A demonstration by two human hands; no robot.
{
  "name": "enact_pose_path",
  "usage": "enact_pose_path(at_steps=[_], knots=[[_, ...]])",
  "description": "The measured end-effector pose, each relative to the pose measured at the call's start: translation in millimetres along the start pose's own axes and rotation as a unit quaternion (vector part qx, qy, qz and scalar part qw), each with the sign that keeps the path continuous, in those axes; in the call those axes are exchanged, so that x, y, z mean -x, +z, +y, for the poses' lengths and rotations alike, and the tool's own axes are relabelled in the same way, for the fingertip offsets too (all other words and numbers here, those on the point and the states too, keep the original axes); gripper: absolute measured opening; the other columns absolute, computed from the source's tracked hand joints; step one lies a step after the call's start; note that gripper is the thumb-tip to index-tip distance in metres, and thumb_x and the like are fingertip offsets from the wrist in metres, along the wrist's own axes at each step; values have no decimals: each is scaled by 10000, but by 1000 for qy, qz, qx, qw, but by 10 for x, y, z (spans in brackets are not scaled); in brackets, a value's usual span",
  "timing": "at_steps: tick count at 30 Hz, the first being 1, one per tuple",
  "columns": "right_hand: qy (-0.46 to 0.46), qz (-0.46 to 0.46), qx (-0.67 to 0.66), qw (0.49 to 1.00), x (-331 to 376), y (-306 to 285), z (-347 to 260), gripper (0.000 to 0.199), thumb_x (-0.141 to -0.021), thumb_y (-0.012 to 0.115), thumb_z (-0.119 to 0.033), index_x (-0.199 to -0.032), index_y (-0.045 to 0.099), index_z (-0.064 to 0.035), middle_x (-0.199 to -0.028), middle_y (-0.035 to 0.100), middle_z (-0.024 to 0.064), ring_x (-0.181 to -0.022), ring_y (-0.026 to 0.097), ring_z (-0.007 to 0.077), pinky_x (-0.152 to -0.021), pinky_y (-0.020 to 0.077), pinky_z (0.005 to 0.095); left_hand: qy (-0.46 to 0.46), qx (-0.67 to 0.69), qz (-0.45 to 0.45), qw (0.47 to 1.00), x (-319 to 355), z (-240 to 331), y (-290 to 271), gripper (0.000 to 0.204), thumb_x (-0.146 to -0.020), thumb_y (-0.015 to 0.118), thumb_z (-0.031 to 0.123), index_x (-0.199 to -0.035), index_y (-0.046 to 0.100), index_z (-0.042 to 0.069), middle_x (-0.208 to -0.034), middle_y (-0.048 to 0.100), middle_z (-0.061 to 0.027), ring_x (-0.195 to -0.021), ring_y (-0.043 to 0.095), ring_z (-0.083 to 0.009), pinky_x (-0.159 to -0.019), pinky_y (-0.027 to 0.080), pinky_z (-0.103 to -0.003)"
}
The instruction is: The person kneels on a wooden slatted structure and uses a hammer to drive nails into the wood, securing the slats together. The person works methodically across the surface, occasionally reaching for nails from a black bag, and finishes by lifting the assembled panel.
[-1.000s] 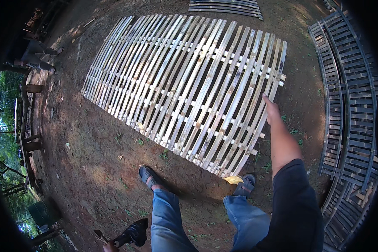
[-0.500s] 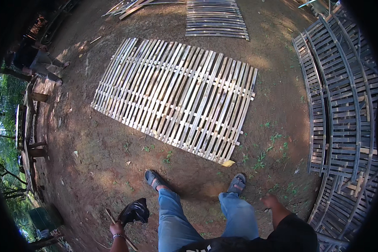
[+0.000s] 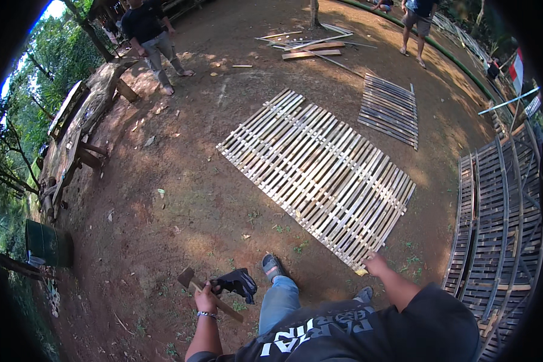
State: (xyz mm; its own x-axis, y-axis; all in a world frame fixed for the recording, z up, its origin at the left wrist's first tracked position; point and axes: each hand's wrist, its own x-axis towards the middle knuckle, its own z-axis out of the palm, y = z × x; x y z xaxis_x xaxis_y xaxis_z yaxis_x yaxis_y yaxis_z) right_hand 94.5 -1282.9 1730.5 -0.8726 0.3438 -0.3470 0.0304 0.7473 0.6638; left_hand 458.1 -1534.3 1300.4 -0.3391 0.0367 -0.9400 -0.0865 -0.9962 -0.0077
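My left hand (image 3: 206,300) is closed around the wooden handle of a hammer-like tool (image 3: 187,279) with a blocky dark head. A crumpled black plastic bag (image 3: 238,283) hangs at the same hand, beside the handle. My right hand (image 3: 377,264) is held out in front, overlapping the near corner of a bamboo slat panel (image 3: 320,169) in view. Its fingers are too small to make out, and I cannot tell whether it touches the panel. The panel lies flat on the soil, pale slats crossed by strips. A yellow leaf (image 3: 361,272) shows at its near corner.
A smaller slat panel (image 3: 389,108) lies behind on the right. Large dark bamboo panels (image 3: 501,229) lean at the right. Loose planks (image 3: 314,53) lie at the back. A person (image 3: 151,36) stands at the far left, another (image 3: 417,24) at the far right. A green bin (image 3: 45,244) stands left.
My view has swung to the left and up, so the panel sits farther right. My left hand has risen and the tool's head now shows. My feet have shifted.
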Motion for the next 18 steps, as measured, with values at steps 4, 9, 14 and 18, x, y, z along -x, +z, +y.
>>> enact_pose_path(at_steps=[4,9,14,18], knots=[[-124,-81,-71,986,471,461,-2972,653,-893,749,-435,-1379,601,-24,-1131,748,173,-1078,713,294,-934,547,377,-24,59,-99,993,-302,1274,-1078,254,-989,587,160,-1194,568,11,-1256,681,-178,-1055,715,-281,-628,614,-378],[-347,-240,-48,905,1278,670,-5276,592,-886,779,-386,-1328,632,-21,-1231,717,174,-1138,695,273,-990,537,376,-38,99,-191,976,-358,2291,-957,236,-990,575,116,-1190,596,-6,-1422,589,-184,-1201,664,-296,-680,646,-398],[-429,-390,-209,788,1648,856,-6907,517,-897,772,-197,-1325,577,16,-1206,703,156,-1125,684,225,-983,535,361,-4,101,-282,954,-954,3573,-531,228,-973,605,132,-1178,606,31,-1486,538,-180,-1202,655,-333,-754,625,-423],[-355,-389,-406,747,770,805,-7710,455,-909,717,11,-1307,496,16,-1239,660,134,-1110,677,202,-958,547,366,-22,72,-351,933,-1849,4535,277,237,-984,606,140,-1194,611,29,-1481,545,-179,-1243,625,-339,-818,628,-451]])
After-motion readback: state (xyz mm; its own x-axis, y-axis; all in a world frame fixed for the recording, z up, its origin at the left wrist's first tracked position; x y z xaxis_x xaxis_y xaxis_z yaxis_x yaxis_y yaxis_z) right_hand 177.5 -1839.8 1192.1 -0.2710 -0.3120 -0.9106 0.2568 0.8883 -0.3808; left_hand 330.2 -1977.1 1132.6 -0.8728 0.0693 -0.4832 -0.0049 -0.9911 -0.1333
